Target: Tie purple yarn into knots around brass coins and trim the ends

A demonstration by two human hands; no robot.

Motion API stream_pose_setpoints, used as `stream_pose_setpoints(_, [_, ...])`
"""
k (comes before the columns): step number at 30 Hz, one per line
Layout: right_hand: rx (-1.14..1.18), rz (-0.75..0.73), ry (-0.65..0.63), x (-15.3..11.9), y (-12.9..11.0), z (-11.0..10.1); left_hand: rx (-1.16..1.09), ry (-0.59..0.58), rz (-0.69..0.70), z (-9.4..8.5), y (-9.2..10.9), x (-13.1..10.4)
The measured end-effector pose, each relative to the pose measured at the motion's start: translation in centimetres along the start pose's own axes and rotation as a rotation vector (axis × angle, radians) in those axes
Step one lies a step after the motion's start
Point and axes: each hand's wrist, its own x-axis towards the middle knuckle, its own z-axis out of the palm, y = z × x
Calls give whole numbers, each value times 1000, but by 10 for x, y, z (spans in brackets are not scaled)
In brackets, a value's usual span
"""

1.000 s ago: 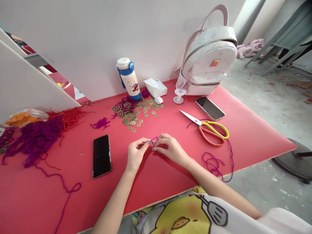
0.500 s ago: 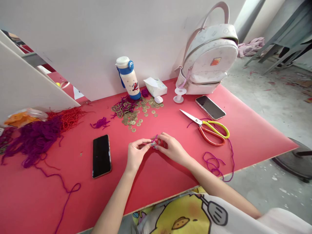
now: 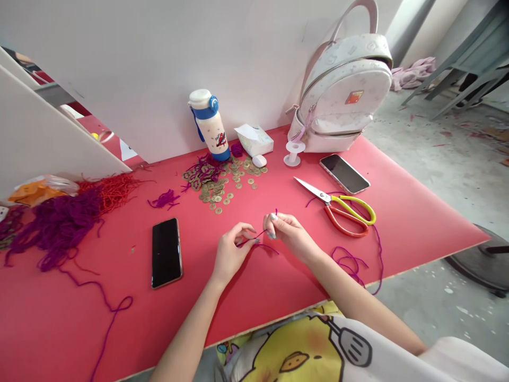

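Note:
Over the red table (image 3: 246, 313), a short piece of purple cord (image 3: 260, 233) runs between my two hands. My left hand (image 3: 234, 251) pinches it between thumb and forefinger, and a loose end (image 3: 270, 248) trails to the right beneath. My right hand (image 3: 289, 233) has its fingers closed on the cord's other end, whose tip sticks up above the thumb. Beyond the hands lies a pile of round brass-coloured coins with holes (image 3: 217, 191), partly mixed with purple threads (image 3: 204, 171).
Scissors (image 3: 326, 198), a phone (image 3: 345, 173) and loose purple cord (image 3: 350, 263) lie right. Another phone (image 3: 166, 253) and a purple yarn heap (image 3: 63, 223) are left. A bottle (image 3: 210, 127), tissue pack (image 3: 254, 140), white spool (image 3: 294, 154) and backpack (image 3: 342, 101) stand behind.
My hands, close together before, have moved apart, my right hand to the right. The cord is now stretched between them, and its loose end shows.

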Motion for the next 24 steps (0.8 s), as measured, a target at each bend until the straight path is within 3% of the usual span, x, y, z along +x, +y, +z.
stream_pose_setpoints(7, [126, -10, 169, 4, 2, -1, 1, -50, 75, -3, -1, -1])
stream_pose_setpoints(11, [138, 63, 336, 5, 6, -5, -98, 25, 20, -6, -6, 2])
stream_pose_setpoints(14, [96, 11, 400, 4, 4, -5, -145, 112, 32, -9, -8, 4])
stream_pose_setpoints(16, [-71, -57, 378, 2, 4, -3, -177, 165, 51, -9, -9, 5])
stream_pose_setpoints(18, [-329, -110, 272, 1, 8, 0, -201, 184, 60, -10, -9, 5])
stream_pose_setpoints(21, [-692, -94, 111, 1, 15, 6, -206, 157, 65, -9, -9, 4])
stream_pose_setpoints(24, [-837, -54, 58, 0, 19, 10, -179, 149, 72, -8, -9, 5])
